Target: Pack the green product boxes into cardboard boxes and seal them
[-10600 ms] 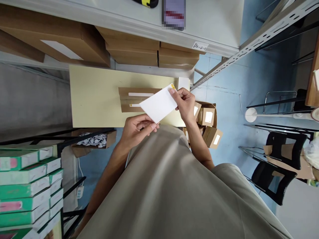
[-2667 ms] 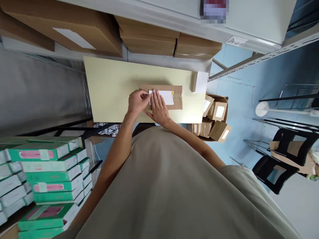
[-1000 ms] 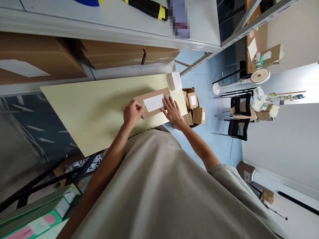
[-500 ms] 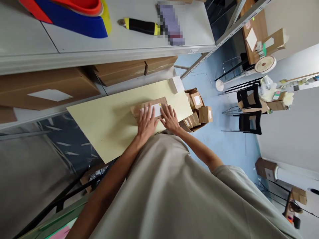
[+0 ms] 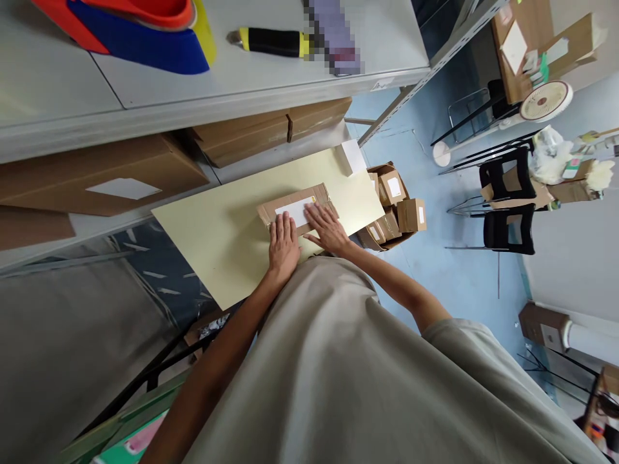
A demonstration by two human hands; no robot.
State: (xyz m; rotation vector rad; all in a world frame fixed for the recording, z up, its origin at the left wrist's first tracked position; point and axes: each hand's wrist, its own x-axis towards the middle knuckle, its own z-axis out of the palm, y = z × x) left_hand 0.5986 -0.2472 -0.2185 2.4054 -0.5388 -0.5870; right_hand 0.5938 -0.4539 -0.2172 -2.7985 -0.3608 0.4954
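A brown cardboard box [image 5: 267, 211] with a white label [image 5: 294, 210] on its top lies on the pale yellow board [image 5: 207, 235] in front of my body. My left hand [image 5: 284, 245] rests flat with its fingertips on the near edge of the label. On the box's right part lies my right hand [image 5: 329, 229], fingers stretched out and touching the label's right end. Neither hand grips anything. Part of the box's near side is hidden by my hands.
A small white box [image 5: 351, 158] stands at the board's far right corner. Beyond it, an open carton [image 5: 403, 240] holds several small boxes. The shelf [image 5: 271, 84] above carries a tape dispenser [image 5: 145, 38] and a black and yellow cutter [image 5: 273, 42]. Large cartons [image 5: 111, 171] sit underneath.
My left hand has drawn back toward my body, from over the label to its near edge, uncovering more of it. My right hand stays on the box's right part. The view has shifted slightly.
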